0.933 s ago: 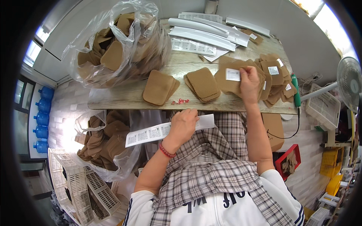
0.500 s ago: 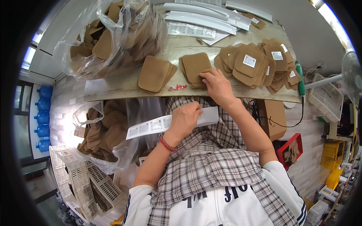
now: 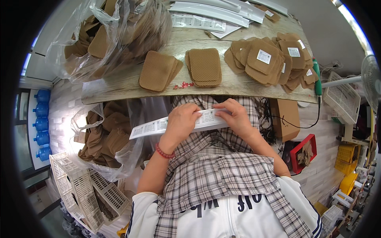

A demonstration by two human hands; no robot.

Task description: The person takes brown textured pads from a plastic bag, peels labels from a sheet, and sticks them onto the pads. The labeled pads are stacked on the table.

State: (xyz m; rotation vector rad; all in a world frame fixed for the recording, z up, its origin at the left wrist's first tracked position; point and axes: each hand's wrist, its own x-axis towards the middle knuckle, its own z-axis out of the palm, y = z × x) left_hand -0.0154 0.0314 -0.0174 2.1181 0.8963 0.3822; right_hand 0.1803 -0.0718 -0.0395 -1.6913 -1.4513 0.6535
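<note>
A long white strip of printed stickers (image 3: 149,127) spans both my hands over my lap, just below the table's near edge. My left hand (image 3: 179,122) is closed around its middle. At the strip's right part my right hand (image 3: 236,119) pinches with thumb and forefinger; whether a sticker has lifted there is hard to see. Beyond my hands on the table lie two small stacks of brown textured pads, a middle stack (image 3: 204,67) and a fanned left stack (image 3: 158,71). To the right is a heap of similar pads (image 3: 254,59), several bearing white stickers.
A clear plastic bag of brown pads (image 3: 152,33) stands at the table's back left; another bag (image 3: 113,137) sits below. Red scraps (image 3: 183,85) lie near the edge. White sheets (image 3: 208,12) lie at the back. A green corded tool (image 3: 317,77) hangs at the right edge.
My right hand has left the middle pad stack and come down to the sticker strip. That stack now sits straighter. My left hand still grips the strip, slightly further left.
</note>
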